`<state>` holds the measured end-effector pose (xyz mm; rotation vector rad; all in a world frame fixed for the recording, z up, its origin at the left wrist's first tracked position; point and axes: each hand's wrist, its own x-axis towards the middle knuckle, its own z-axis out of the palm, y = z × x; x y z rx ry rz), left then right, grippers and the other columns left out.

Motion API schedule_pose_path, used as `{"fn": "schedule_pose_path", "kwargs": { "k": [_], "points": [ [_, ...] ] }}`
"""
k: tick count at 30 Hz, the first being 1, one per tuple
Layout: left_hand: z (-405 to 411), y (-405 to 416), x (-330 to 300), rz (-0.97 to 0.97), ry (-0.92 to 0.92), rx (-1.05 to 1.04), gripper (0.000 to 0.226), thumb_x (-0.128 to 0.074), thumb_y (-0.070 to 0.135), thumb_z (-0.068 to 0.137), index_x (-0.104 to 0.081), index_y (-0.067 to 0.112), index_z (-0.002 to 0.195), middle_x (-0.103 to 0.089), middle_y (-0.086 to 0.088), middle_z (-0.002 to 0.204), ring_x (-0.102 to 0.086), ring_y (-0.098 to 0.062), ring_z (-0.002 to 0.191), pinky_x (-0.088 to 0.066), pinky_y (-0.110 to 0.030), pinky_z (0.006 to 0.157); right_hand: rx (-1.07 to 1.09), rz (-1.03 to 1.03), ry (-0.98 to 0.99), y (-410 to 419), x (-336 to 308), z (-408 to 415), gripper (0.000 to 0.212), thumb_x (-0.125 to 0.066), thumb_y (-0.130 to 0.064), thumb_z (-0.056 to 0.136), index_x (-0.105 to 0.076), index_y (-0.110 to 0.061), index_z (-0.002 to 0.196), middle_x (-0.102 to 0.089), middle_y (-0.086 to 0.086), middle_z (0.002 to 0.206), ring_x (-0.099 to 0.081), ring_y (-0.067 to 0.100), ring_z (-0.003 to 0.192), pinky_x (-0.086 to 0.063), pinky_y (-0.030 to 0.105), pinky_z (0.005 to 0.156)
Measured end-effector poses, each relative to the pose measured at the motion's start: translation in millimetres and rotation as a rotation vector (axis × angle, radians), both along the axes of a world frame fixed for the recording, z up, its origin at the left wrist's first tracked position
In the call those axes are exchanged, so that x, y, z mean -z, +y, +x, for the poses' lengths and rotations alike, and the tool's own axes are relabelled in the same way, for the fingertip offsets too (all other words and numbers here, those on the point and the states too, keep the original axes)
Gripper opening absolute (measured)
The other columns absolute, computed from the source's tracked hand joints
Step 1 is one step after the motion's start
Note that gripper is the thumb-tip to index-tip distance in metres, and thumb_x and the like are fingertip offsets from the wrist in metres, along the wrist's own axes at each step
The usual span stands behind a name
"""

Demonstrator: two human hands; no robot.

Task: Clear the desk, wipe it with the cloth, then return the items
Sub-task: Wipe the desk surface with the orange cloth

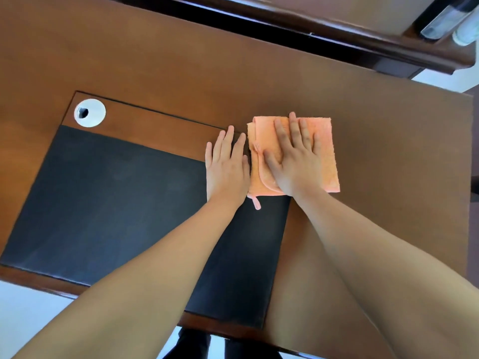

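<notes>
A person's right hand [293, 161] lay flat, fingers straight and spread, pressing a folded orange microfibre cloth [324, 151] onto the brown wooden desk [181, 60], just past the far right corner of the black inlaid writing pad [103, 198]. The left hand [226, 164] rested beside it, fingers straight and together, palm down on the pad's edge and touching the cloth's left border; it held nothing.

The wiping step appeared to be under way, with no loose items seen on the desk surface. The risk, judging from the folds, was that the cloth's loose upper layer and its small hanging loop [256, 203] could bunch or drag under a sideways stroke, leaving streaks, or snag on the pad's raised seam. A stroke leftward could also catch the white round cable grommet [90, 113] set in the desk.

At the far right, a shelf [388, 19] carried blurred objects, too indistinct to name. No container with visible contents could be made out.
</notes>
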<state>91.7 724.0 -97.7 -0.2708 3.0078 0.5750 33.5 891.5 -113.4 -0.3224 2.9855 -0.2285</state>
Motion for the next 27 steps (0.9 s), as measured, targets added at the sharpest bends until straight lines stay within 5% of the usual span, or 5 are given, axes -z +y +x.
{"fn": "schedule_pose_path", "kwargs": {
  "k": [4,15,27],
  "points": [
    [-9,18,13,-0.115,-0.019,-0.045,0.056,-0.018,0.036,0.111,-0.019,0.027,0.166,-0.007,-0.002,0.177,-0.004,-0.022,0.163,-0.007,-0.054,0.130,-0.009,0.026,0.026,12,0,-56,0.072,-0.017,-0.069,0.105,-0.003,-0.038,0.169,0.002,-0.003,0.179,0.002,0.023,0.165,-0.004,0.053,0.132],
    [-12,19,28,-0.188,0.018,-0.054,0.058,-0.017,0.036,0.109,-0.020,0.027,0.167,-0.011,-0.002,0.176,-0.011,-0.023,0.162,-0.015,-0.058,0.129,-0.005,0.027,0.010,20,-6,-186,0.077,-0.009,-0.074,0.102,-0.001,-0.036,0.169,0.005,-0.001,0.179,0.004,0.026,0.165,-0.001,0.053,0.132],
    [-11,19,30,-0.162,0.033,-0.051,0.056,-0.020,0.035,0.109,-0.022,0.027,0.165,-0.011,-0.002,0.175,-0.009,-0.022,0.162,-0.013,-0.057,0.129,0.026,0.029,0.013,26,-9,-118,0.072,-0.013,-0.063,0.106,-0.005,-0.029,0.170,0.001,0.004,0.179,0.001,0.028,0.165,-0.004,0.055,0.132]
  ]
}}
